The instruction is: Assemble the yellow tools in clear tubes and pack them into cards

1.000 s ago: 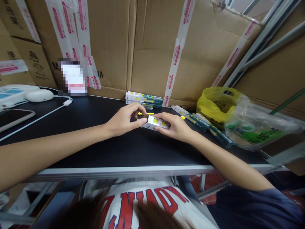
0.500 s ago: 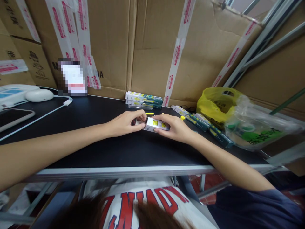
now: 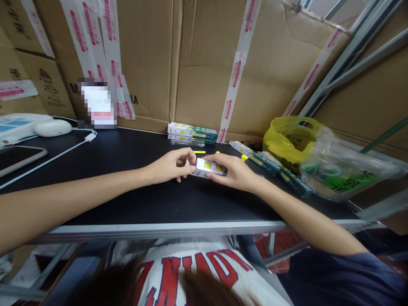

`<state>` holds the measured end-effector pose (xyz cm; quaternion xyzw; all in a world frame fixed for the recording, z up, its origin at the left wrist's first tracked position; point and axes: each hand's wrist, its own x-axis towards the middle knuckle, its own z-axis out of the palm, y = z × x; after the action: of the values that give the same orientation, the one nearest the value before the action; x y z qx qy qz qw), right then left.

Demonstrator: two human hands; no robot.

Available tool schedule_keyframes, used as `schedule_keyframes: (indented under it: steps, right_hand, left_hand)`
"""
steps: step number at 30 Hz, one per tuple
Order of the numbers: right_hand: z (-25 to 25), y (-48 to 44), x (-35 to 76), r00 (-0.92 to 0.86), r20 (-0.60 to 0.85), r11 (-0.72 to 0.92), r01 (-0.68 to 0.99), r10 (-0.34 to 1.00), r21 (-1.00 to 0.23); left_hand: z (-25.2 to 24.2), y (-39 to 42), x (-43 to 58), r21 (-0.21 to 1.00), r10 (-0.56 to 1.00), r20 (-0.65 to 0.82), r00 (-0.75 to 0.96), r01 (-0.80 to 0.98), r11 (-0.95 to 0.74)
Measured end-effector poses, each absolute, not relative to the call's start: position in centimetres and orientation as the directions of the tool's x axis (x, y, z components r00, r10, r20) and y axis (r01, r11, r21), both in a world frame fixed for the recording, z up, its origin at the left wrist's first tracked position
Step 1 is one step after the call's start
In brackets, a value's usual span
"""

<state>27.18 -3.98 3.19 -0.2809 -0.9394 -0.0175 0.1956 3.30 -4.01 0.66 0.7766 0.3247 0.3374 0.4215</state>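
Observation:
A small white box [image 3: 208,166] with yellow printed squares is held just above the black table [image 3: 178,204]. My right hand [image 3: 237,171] is closed around its right end, thumb in front and fingers behind. At the box's left end, my left hand [image 3: 175,163] pinches the white end flap between thumb and fingers; its other fingers are curled. Behind the box lie a thin yellow stick [image 3: 199,151] and a yellow cap [image 3: 244,157], the cap just beyond my right hand. The inside of the box is hidden.
Stacked printed boxes [image 3: 192,132] stand against the cardboard wall [image 3: 204,76]. More slim boxes [image 3: 270,165] lie at right beside a yellow plastic bag [image 3: 280,138] and a clear bag [image 3: 334,178]. At left are a phone [image 3: 22,159], a white earphone case [image 3: 52,127] and a cable [image 3: 57,157].
My left fingers have shifted at the box's left end, where a dark gap showed before and a white flap shows now. My right hand and the box have stayed nearly in place.

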Motion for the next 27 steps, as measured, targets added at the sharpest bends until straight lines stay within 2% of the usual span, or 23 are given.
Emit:
schedule_keyframes:
  steps: [4, 11, 27]
  right_hand:
    - [3.01, -3.74, 27.31, -0.764, 0.376, 0.836, 0.546, 0.524, -0.057]
    - [3.03, -3.62, 27.24, -0.727, 0.429, 0.815, 0.579, 0.537, -0.038]
    - [3.0, -3.84, 27.2, -0.734, 0.416, 0.809, 0.588, 0.536, -0.004]
  left_hand:
    - [0.42, -3.78, 3.52, 0.905, 0.808, 0.226, 0.544, 0.188, -0.381]
    - [0.24, -3.31, 3.83, 0.982, 0.851, 0.176, 0.495, -0.025, -0.188]
    - [0.05, -3.01, 3.99, 0.976, 0.859, 0.185, 0.477, 0.011, -0.216]
